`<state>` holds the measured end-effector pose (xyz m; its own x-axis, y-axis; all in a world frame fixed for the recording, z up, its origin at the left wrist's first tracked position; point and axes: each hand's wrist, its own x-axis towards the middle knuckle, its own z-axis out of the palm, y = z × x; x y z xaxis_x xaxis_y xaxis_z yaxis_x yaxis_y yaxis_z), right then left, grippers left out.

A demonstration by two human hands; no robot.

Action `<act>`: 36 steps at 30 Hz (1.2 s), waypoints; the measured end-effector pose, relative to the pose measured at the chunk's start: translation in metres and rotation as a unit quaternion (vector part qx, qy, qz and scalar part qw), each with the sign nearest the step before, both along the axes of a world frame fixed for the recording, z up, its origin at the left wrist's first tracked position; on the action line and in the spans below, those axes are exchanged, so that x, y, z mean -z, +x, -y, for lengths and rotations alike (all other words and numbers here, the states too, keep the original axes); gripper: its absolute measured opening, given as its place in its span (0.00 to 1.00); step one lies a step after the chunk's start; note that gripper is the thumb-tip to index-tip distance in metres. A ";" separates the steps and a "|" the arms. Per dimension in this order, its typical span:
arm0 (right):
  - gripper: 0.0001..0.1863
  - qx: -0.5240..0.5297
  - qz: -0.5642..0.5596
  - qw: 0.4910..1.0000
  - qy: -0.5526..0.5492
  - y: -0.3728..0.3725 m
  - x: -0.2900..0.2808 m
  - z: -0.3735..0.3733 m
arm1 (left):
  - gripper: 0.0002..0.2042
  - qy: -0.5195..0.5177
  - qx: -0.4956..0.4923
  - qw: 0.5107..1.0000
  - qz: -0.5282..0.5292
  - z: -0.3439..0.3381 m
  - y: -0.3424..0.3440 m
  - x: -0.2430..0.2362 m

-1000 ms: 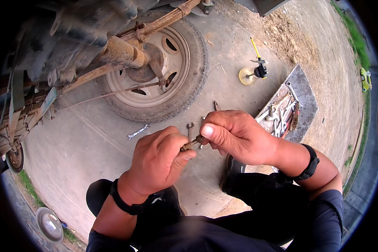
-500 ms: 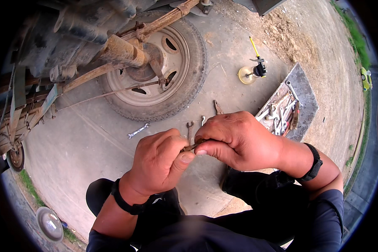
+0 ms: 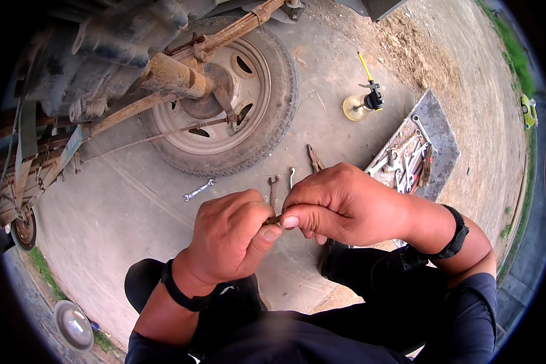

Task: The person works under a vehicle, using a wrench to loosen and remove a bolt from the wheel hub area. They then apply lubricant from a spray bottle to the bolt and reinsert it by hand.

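My left hand [image 3: 232, 233] is closed, its thumb and bent index finger pinching a small brown, rusty-looking metal piece [image 3: 274, 220]. Fingers cover most of that piece, so its exact kind cannot be made out. From the other side my right hand [image 3: 349, 206] closes thumb and forefinger on its end, and the two hands nearly meet. Just beyond them on the concrete lie a rusty open-ended wrench [image 3: 273, 191], a small shiny wrench [image 3: 292, 177] and worn pliers [image 3: 314, 159], the pliers partly behind my right hand.
A large wheel [image 3: 279, 91] lies flat beneath a rusty axle [image 3: 176, 76] and vehicle underside at upper left. Another wrench [image 3: 199, 190] rests near the tyre. To the right stand an oil can [image 3: 353, 109] with a yellow spout and a metal tray [image 3: 446, 148] of wrenches.
My right hand's fingers have shifted around the small metal piece, and less of it shows now. Its lower fingertips have come into view. My left hand stays nearly in place.
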<state>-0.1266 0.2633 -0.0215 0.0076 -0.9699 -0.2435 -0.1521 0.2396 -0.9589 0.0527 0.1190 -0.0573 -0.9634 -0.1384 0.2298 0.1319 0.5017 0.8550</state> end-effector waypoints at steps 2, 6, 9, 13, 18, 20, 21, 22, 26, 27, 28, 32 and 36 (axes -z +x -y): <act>0.11 -0.009 -0.102 0.991 -0.081 0.000 0.004 -0.001 | 0.10 0.023 0.010 1.000 0.012 0.000 0.000 0.000; 0.13 -0.037 -0.320 0.924 -0.207 -0.004 -0.001 0.001 | 0.10 0.257 -0.035 0.955 0.142 -0.009 0.007 -0.007; 0.13 -0.028 -0.319 0.922 -0.217 -0.005 0.000 0.001 | 0.10 0.264 -0.034 0.955 0.130 -0.010 0.005 -0.008; 0.15 -0.025 -0.027 0.998 -0.049 -0.005 0.004 0.001 | 0.10 0.073 0.002 0.997 0.010 -0.002 -0.002 -0.002; 0.13 -0.046 -0.009 0.999 -0.026 -0.004 0.004 0.001 | 0.10 0.059 0.002 0.998 0.013 -0.001 -0.001 -0.001; 0.11 -0.068 -0.142 0.982 -0.105 -0.004 0.007 0.002 | 0.11 0.118 -0.013 0.992 0.034 -0.004 0.001 -0.001; 0.11 -0.079 -0.219 0.964 -0.129 -0.004 0.006 0.002 | 0.11 0.196 -0.023 0.977 0.081 -0.006 0.003 -0.002; 0.11 -0.091 -0.294 0.939 -0.152 -0.004 0.005 0.002 | 0.11 0.272 -0.033 0.953 0.128 -0.008 0.006 -0.003; 0.11 -0.048 -0.317 0.933 -0.166 -0.005 0.002 0.004 | 0.12 0.364 -0.037 0.917 0.157 -0.009 0.006 -0.005; 0.11 -0.010 -0.262 0.952 -0.157 -0.005 0.004 0.004 | 0.12 0.326 -0.038 0.934 0.143 -0.008 0.005 -0.006; 0.12 0.028 -0.206 0.967 -0.147 -0.004 0.005 0.005 | 0.12 0.287 -0.039 0.948 0.129 -0.007 0.004 -0.007; 0.10 0.045 -0.127 0.985 -0.106 -0.004 0.011 0.002 | 0.12 0.204 -0.033 0.974 0.098 -0.003 0.005 -0.005; 0.08 0.079 -0.110 0.981 -0.139 0.001 0.006 0.004 | 0.11 0.215 -0.038 0.972 0.087 -0.002 0.004 -0.005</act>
<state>-0.1254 0.2594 -0.0277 -0.1710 -0.9839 0.0523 -0.3448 0.0100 -0.9386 0.0566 0.1215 -0.0521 -0.9658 -0.2575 -0.0311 -0.0574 0.0951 0.9938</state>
